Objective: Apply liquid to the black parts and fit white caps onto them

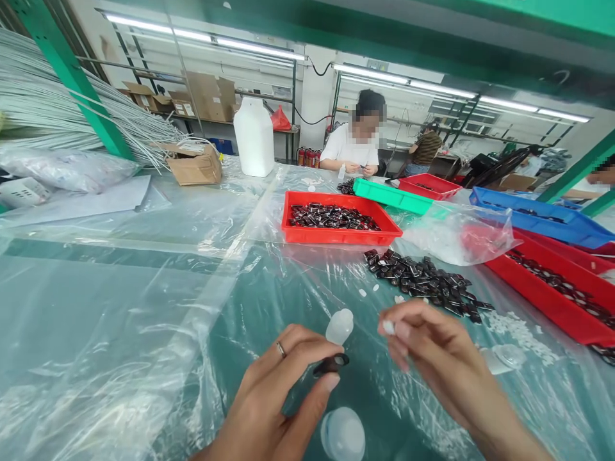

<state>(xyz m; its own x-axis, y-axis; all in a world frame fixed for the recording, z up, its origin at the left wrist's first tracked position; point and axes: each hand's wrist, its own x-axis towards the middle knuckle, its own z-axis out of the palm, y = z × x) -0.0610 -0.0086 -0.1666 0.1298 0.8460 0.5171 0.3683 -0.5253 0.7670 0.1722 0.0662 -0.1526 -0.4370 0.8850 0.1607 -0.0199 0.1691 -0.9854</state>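
Observation:
My left hand (283, 384) pinches a small black plastic part (331, 363) between thumb and fingers; a ring sits on one finger. My right hand (432, 352) is closed in a pinch on a tiny white piece (388, 328) at its fingertips, a short way right of the black part. A small clear bottle (339, 325) stands on the plastic sheet just beyond my hands. A pile of black parts (423, 282) lies on the sheet further ahead to the right, with scattered white bits (516, 330) beside it.
A red tray (341, 237) of black parts sits ahead, with green (391, 195), blue (538, 221) and more red trays (552, 301) to the right. A clear bag (461, 234) lies among them. A white jug (254, 137), a cardboard box (195, 168) and bundled white wires (57, 109) are far left. A person works opposite.

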